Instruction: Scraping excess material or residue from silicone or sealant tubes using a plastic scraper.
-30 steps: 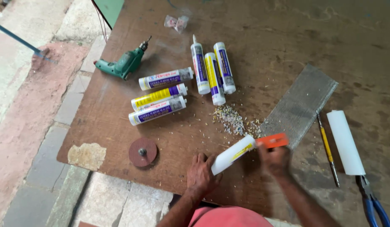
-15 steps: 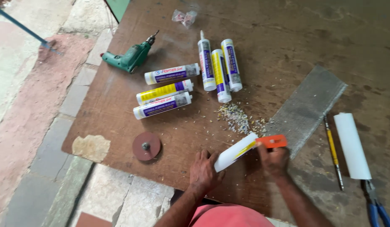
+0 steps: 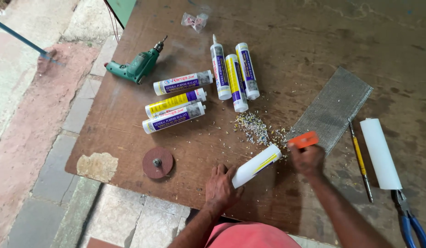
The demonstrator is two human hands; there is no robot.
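— Left hand (image 3: 222, 187)?
— Clenched around a white sealant tube (image 3: 257, 165), tilted just above the brown tabletop (image 3: 286, 41).
— Right hand (image 3: 307, 159)?
— Gripping an orange cutter (image 3: 304, 139) at the tube's upper end.
— Nearby?
— Pale shavings (image 3: 255, 126), grey mesh (image 3: 331, 108), six more tubes (image 3: 176, 100).

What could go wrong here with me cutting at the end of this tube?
The orange cutter in the right hand works right at the tip of the white sealant tube, which the left hand steadies; a slip might nick those fingers. The tube lies near the table edge and may roll off. Shavings scattered beside it might make it slide.
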